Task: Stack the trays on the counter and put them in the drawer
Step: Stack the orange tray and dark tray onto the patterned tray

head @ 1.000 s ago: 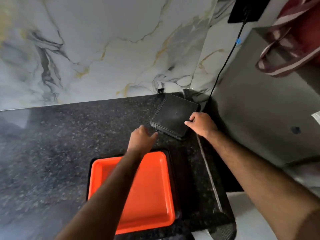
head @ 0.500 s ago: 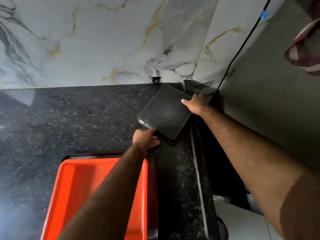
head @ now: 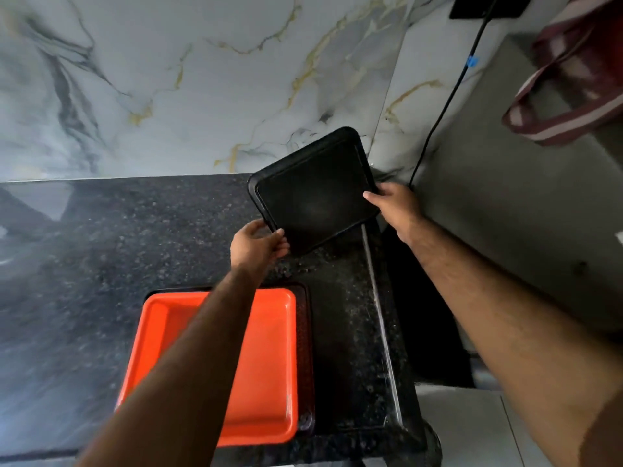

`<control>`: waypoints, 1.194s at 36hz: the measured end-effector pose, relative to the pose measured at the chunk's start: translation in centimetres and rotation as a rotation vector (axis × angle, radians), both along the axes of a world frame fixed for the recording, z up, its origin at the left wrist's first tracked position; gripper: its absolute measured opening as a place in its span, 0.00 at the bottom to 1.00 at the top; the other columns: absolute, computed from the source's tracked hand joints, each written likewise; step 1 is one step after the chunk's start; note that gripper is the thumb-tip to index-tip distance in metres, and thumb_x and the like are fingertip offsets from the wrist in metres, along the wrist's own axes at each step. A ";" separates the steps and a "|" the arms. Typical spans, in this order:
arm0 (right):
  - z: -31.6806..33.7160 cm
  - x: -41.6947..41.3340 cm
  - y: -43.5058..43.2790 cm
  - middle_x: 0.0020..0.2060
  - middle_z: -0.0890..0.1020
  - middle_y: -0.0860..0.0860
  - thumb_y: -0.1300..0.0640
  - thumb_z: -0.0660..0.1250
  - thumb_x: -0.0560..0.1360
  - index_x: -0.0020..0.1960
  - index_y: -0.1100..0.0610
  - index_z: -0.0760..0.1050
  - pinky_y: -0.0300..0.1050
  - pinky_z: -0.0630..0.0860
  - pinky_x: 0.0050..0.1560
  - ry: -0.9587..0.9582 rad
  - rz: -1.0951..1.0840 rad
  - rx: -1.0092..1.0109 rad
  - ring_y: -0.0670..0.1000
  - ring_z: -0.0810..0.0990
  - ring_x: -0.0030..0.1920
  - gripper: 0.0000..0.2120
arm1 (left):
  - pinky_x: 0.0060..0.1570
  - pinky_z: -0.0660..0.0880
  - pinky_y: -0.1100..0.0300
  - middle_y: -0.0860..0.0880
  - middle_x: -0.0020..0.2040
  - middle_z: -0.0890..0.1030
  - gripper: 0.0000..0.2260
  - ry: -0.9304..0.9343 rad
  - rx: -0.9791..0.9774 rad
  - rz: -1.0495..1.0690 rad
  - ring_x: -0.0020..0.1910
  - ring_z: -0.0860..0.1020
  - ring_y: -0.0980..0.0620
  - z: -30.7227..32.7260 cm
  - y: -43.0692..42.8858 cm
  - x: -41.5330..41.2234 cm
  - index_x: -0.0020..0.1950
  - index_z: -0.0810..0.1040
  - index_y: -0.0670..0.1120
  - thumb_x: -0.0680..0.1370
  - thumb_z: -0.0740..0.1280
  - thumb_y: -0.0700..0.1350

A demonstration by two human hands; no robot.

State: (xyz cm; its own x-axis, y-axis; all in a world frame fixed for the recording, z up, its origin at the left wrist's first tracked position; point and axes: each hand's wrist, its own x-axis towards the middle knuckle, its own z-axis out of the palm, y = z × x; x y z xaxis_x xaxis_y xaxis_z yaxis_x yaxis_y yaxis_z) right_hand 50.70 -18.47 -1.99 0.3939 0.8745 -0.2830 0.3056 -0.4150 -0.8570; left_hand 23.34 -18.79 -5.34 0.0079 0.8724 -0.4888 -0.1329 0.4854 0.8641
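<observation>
A black tray (head: 313,190) is lifted off the dark granite counter (head: 135,237) and tilted up toward the wall, near the back right corner. My left hand (head: 256,246) grips its near left corner. My right hand (head: 392,205) grips its right edge. An orange tray (head: 269,358) lies flat on the counter nearer to me, resting inside a dark tray (head: 305,348) whose rim shows along its right side. My left forearm crosses over the orange tray and hides part of it.
A marble-patterned wall (head: 202,79) runs behind the counter. A black cable (head: 448,96) drops down the right wall to the corner. A red striped bag (head: 573,72) hangs at the upper right. The counter's right edge (head: 381,325) borders a dark gap and a grey surface.
Both hands have lifted the black tray off the counter and tipped its far edge up. The camera view has shifted upward and back.
</observation>
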 end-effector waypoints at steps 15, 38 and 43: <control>4.1 -17.6 -14.0 0.60 0.82 0.62 0.66 0.71 0.75 0.69 0.65 0.73 0.51 0.77 0.65 0.792 -0.258 0.229 0.58 0.82 0.60 0.23 | 0.45 0.77 0.62 0.47 0.46 0.83 0.09 0.005 0.231 0.102 0.43 0.80 0.54 6.7 -9.4 -18.0 0.55 0.81 0.42 0.77 0.65 0.41; -0.1 -28.7 -23.3 0.66 0.79 0.58 0.44 0.72 0.72 0.72 0.59 0.71 0.45 0.73 0.65 -0.192 0.106 -0.311 0.57 0.77 0.67 0.34 | 0.48 0.77 0.50 0.37 0.52 0.83 0.13 1.183 0.027 -0.268 0.52 0.81 0.36 2.5 -16.0 -22.5 0.51 0.80 0.41 0.72 0.61 0.41; -0.6 -29.8 -23.0 0.65 0.78 0.60 0.40 0.71 0.71 0.75 0.57 0.66 0.50 0.73 0.67 -0.232 0.141 -0.390 0.59 0.77 0.66 0.38 | 0.49 0.77 0.50 0.35 0.52 0.83 0.13 1.189 0.015 -0.380 0.53 0.81 0.35 1.5 -15.6 -21.4 0.52 0.80 0.36 0.75 0.62 0.43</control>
